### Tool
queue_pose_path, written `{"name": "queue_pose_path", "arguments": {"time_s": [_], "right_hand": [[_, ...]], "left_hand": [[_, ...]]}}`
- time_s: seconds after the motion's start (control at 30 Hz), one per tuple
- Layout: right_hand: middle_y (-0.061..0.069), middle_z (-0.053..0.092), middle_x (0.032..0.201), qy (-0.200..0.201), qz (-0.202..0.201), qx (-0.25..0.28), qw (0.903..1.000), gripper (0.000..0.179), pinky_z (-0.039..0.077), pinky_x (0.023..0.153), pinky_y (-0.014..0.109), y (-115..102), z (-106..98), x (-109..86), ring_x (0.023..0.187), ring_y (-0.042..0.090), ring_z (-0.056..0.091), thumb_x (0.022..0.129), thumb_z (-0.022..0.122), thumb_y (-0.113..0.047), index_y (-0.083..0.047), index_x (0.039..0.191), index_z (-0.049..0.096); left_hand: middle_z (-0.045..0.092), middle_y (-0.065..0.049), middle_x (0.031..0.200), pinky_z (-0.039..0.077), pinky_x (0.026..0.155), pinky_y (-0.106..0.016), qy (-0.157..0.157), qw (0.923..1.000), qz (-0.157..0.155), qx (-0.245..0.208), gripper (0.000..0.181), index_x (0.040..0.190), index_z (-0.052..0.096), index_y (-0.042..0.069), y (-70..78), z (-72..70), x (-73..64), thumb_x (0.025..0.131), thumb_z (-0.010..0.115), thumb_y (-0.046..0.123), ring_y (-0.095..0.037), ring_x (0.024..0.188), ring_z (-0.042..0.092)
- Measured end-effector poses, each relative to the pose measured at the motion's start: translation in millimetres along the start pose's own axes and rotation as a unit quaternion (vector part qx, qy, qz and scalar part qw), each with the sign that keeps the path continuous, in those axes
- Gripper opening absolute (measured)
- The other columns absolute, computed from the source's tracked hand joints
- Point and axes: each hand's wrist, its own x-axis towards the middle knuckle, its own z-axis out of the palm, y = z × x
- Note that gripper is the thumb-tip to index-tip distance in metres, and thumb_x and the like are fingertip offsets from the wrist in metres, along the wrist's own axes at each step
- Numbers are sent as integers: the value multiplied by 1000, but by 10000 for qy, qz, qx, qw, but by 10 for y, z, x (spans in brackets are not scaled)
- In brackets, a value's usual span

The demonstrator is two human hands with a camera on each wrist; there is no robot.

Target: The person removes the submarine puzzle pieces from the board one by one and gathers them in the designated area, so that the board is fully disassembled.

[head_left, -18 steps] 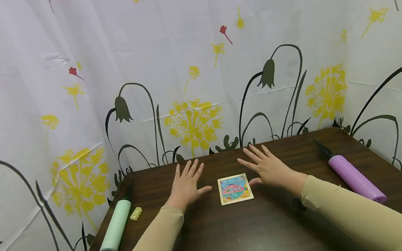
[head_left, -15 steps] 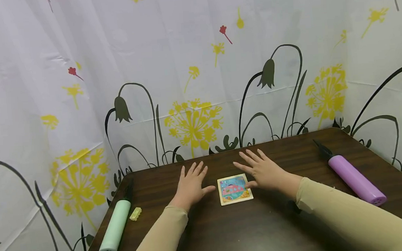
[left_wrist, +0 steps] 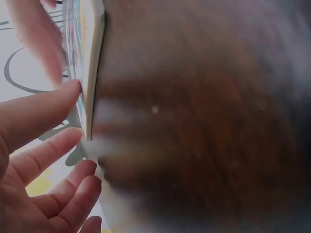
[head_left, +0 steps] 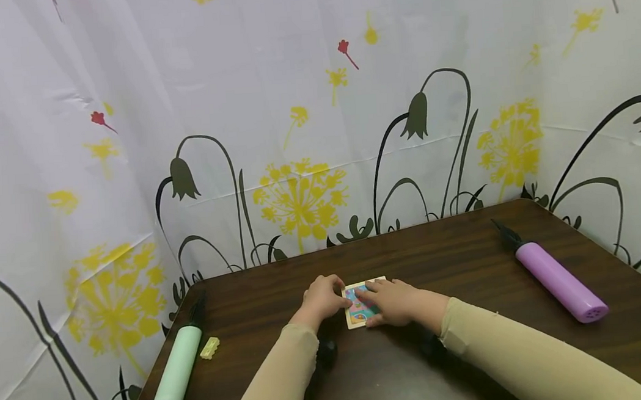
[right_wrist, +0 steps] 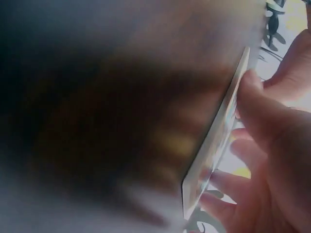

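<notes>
A small square picture puzzle point(head_left: 355, 315) with a pale wooden frame and a blue and pink picture lies flat on the dark brown table. My left hand point(head_left: 323, 299) is at its left edge, and in the left wrist view the thumb point(left_wrist: 58, 99) and forefinger point(left_wrist: 58, 145) reach the frame with a gap between them. From the other side my right hand point(head_left: 395, 299) rests on the picture with spread fingers, its thumb by the near edge. In the right wrist view the thumb point(right_wrist: 252, 94) touches the frame. Both hands hide much of the picture.
A mint green hand pump point(head_left: 177, 371) with a black nozzle lies at the table's left, a small yellow translucent piece point(head_left: 210, 348) beside it. A purple hand pump point(head_left: 562, 283) lies at the right. Behind the table point(head_left: 444, 241) hangs a flower-printed curtain point(head_left: 289, 55).
Both hands have moved inward from either side of the puzzle and down onto it. The left fingers have bent. The head view has shifted slightly.
</notes>
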Motion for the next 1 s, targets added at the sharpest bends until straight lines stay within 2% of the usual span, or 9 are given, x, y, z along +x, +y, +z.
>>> {"name": "queue_pose_path", "arguments": {"time_s": [0.2,0.33,0.53,0.73,1.0], "right_hand": [[9,33,157,-49,140,52,9999,79,35,104,55,-25,18,0,141,30,32,90,59,-61,-18,153,39],[9,34,156,-36,108,94,9999,79,37,102,55,-24,25,9,140,30,34,90,60,-60,-17,152,39],[9,44,149,142,243,203,9994,83,39,100,54,-32,9,44,135,28,41,85,68,-59,-11,148,44],[8,45,148,145,295,204,9993,84,40,98,53,-52,-9,64,134,27,42,84,68,-60,-11,148,45],[9,45,148,93,348,177,9992,84,41,99,52,-61,-26,26,134,28,42,84,68,-59,-9,148,44]], "left_hand": [[53,-6,98,37,87,-52,23,9999,151,17,33,105,67,10,20,16,1,80,83,24,-26,89,52],[52,-6,99,37,86,-51,-59,9999,117,14,31,104,67,10,38,22,13,80,82,22,-28,92,51],[50,-8,101,37,87,-51,-129,9999,11,-74,31,101,65,9,26,22,59,78,82,19,-31,98,49],[49,-8,102,39,87,-48,-146,9983,-117,-554,32,100,61,8,-33,36,128,77,83,13,-27,93,48],[52,-9,96,45,78,-38,21,9957,118,-919,29,96,61,3,-12,60,152,76,82,5,-22,85,50]]}}
